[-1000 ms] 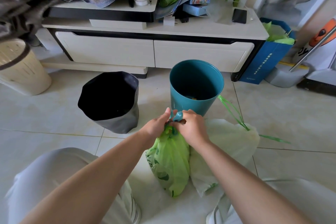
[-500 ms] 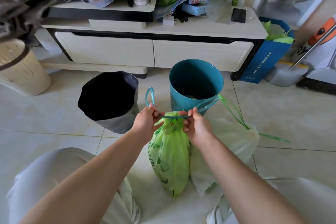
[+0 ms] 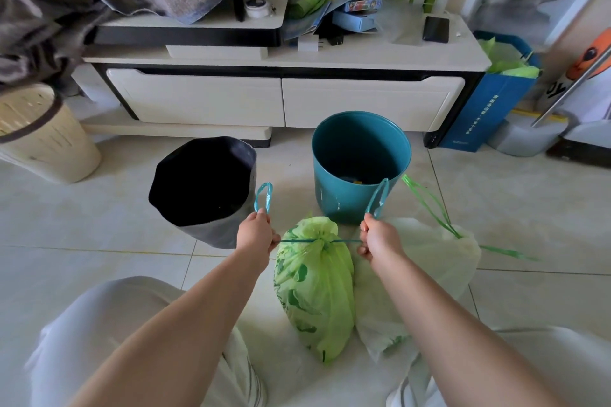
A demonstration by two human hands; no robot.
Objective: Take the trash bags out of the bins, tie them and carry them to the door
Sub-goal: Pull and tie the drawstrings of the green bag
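Note:
A green trash bag (image 3: 314,287) lies on the floor between my knees, its neck cinched by a teal drawstring (image 3: 310,241). My left hand (image 3: 256,233) grips the left drawstring loop, and my right hand (image 3: 378,238) grips the right loop; the string runs taut between them through the knot. A white trash bag (image 3: 429,261) with green ties lies just right of the green one. Behind them stand a teal bin (image 3: 360,168) and a dark grey bin (image 3: 205,188), both without bags.
A cream slatted bin (image 3: 43,139) stands at the far left. A white TV cabinet (image 3: 284,99) runs along the back, with a blue paper bag (image 3: 492,102) at its right end. Grey cloth hangs at the top left. My knees frame the bottom of the view.
My hands have moved apart sideways, from together at the bag's neck to wide on either side, drawing the teal string tight and closing the neck.

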